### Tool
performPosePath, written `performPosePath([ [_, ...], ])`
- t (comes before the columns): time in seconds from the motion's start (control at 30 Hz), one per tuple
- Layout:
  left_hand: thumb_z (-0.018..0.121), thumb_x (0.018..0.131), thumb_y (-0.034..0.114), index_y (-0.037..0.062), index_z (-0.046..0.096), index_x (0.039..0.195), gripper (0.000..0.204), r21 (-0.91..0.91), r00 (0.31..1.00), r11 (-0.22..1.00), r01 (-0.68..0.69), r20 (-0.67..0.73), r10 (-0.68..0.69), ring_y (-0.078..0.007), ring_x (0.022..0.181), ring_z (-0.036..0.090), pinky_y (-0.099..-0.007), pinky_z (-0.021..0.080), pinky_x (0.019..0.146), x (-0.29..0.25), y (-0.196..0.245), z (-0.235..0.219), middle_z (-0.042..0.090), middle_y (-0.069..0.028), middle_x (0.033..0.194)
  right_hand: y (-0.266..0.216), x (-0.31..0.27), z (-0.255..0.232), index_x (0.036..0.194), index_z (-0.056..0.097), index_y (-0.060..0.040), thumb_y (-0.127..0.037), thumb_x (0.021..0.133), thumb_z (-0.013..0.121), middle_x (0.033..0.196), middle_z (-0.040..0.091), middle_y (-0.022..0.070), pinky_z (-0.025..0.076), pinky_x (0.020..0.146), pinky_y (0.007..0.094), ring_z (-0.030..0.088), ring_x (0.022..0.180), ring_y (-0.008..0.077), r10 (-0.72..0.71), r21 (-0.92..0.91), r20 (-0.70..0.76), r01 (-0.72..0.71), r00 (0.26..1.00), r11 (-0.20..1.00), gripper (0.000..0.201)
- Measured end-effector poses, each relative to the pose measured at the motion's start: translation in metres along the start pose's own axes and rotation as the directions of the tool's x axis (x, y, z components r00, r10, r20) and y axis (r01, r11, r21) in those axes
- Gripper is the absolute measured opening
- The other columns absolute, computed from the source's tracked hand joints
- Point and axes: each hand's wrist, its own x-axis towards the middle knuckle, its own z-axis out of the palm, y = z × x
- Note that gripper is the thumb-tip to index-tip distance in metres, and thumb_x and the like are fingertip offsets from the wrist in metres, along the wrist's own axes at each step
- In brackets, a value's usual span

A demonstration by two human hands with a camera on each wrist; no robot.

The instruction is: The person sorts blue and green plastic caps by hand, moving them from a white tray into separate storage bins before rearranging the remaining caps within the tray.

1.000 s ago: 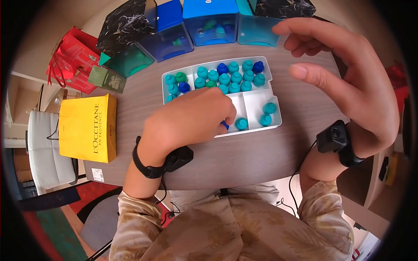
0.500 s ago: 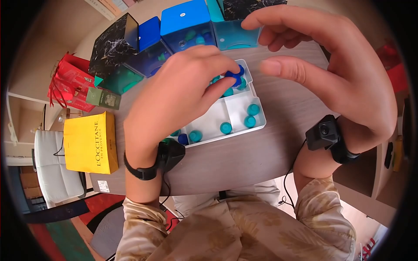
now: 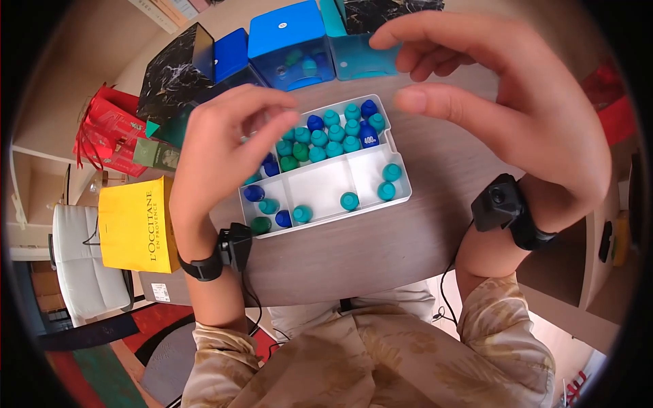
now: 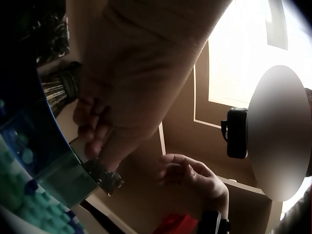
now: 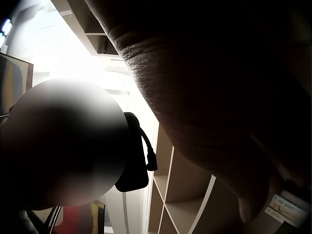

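Observation:
In the head view, a white divided tray (image 3: 320, 192) holds several teal, green and dark blue small bottles. One dark blue bottle (image 3: 369, 136) with a white "400" marking lies in the large back compartment, near its right end. My left hand (image 3: 221, 146) hovers over the tray's left end, fingers bent loosely, nothing visible between them. To the tray's right, my right hand (image 3: 503, 102) is raised with thumb and fingers spread apart, empty. The left wrist view shows my left hand (image 4: 131, 73) dark and close; my right hand (image 5: 204, 102) is mostly shadow in the right wrist view.
Behind the tray stand blue-lidded clear bins (image 3: 292, 64), a teal bin (image 3: 364, 58) and black marbled boxes (image 3: 173, 68). At the left are a yellow paper bag (image 3: 136, 221), a red bag (image 3: 112, 129) and a green box (image 3: 156, 154). The wooden table's front edge curves below.
My left hand brought a dark blue bottle from the front of the tray to its back right, let go of it and drew back left. My right hand stays raised. The head view has shifted.

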Motion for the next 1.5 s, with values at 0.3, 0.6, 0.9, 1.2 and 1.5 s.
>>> performPosePath([
  [0.3,0.057,0.112,0.039,0.0052,0.070,0.109,0.036,-0.907,0.730,0.411,0.094,-0.219,-0.648,-0.0039,0.068,0.042,-0.0218,0.033,0.059,-0.067,-0.132,-0.004,0.053,0.0039,0.082,0.059,0.034,0.053,0.116,0.076,-0.0001,-0.011,0.092,0.080,0.092,0.073,0.0103,0.056,0.076,0.0321,0.069,0.086,0.0196,0.175,-0.019,0.184,-0.174,0.967,0.984,0.027],
  [0.6,0.055,0.112,0.046,0.0053,0.068,0.107,0.043,-0.905,0.719,0.411,0.109,-0.213,-0.662,-0.0045,0.067,0.042,-0.0223,0.032,0.059,-0.073,-0.135,0.002,0.052,0.0049,0.083,0.068,-0.005,0.112,0.117,0.078,-0.0002,-0.009,0.088,0.081,0.106,0.067,0.0167,0.055,0.084,0.0401,0.066,0.093,0.0322,0.326,-0.010,0.146,-0.328,0.934,0.944,0.031],
  [0.9,0.057,0.111,0.048,0.0053,0.069,0.106,0.044,-0.897,0.711,0.426,0.121,-0.221,-0.667,-0.0039,0.066,0.043,-0.0219,0.032,0.059,-0.072,-0.134,0.001,0.054,0.0050,0.083,0.058,-0.008,0.118,0.108,0.076,-0.0017,-0.007,0.088,0.081,0.109,0.066,0.0135,0.054,0.081,0.0383,0.064,0.089,0.0278,0.347,0.008,0.099,-0.349,0.933,0.937,0.021],
  [1.2,0.058,0.110,0.048,0.0054,0.069,0.106,0.044,-0.899,0.695,0.418,0.131,-0.217,-0.685,-0.0042,0.066,0.042,-0.0217,0.032,0.059,-0.071,-0.134,0.002,0.053,0.0051,0.082,0.069,-0.010,0.112,0.106,0.076,-0.0018,-0.008,0.094,0.077,0.097,0.072,0.0093,0.050,0.069,0.0325,0.060,0.076,0.0193,0.301,0.014,-0.129,-0.302,0.945,0.953,0.013],
  [1.5,0.058,0.110,0.048,0.0056,0.069,0.106,0.044,-0.888,0.696,0.436,0.147,-0.221,-0.683,-0.0038,0.066,0.042,-0.0213,0.032,0.059,-0.071,-0.136,0.002,0.052,0.0052,0.081,0.082,-0.018,0.118,0.109,0.079,-0.0006,-0.009,0.094,0.077,0.095,0.072,0.0101,0.051,0.067,0.0326,0.059,0.071,0.0174,0.326,0.025,-0.049,-0.326,0.944,0.945,0.016],
])
